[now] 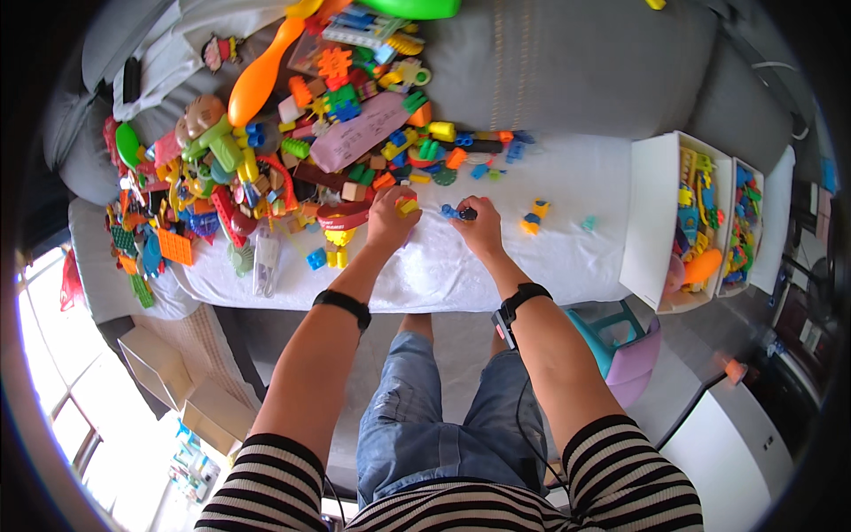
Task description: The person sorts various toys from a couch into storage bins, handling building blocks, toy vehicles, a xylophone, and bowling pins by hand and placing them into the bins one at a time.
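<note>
My left hand (pixel 388 222) is closed around a small yellow toy block (pixel 408 206), at the right edge of a large toy heap. To its right, my right hand (pixel 481 230) pinches a small blue and black toy piece (pixel 459 213) just above the white sheet; its exact kind is too small to make out. A red band-shaped piece (pixel 342 215) lies beside my left hand, with yellow pieces (pixel 338 238) below it. Right of my right hand, an orange and yellow toy piece (pixel 534 217) rests on the sheet, and a pale teal piece (pixel 589 223) lies farther right.
The mixed toy heap (pixel 355 173) spreads over the sheet's left and back against a grey sofa (pixel 585 71). White bins (pixel 651 222) of toys stand at the right. A teal and purple child's chair (pixel 620 346) is below the right edge, and open cardboard boxes (pixel 182 381) sit lower left.
</note>
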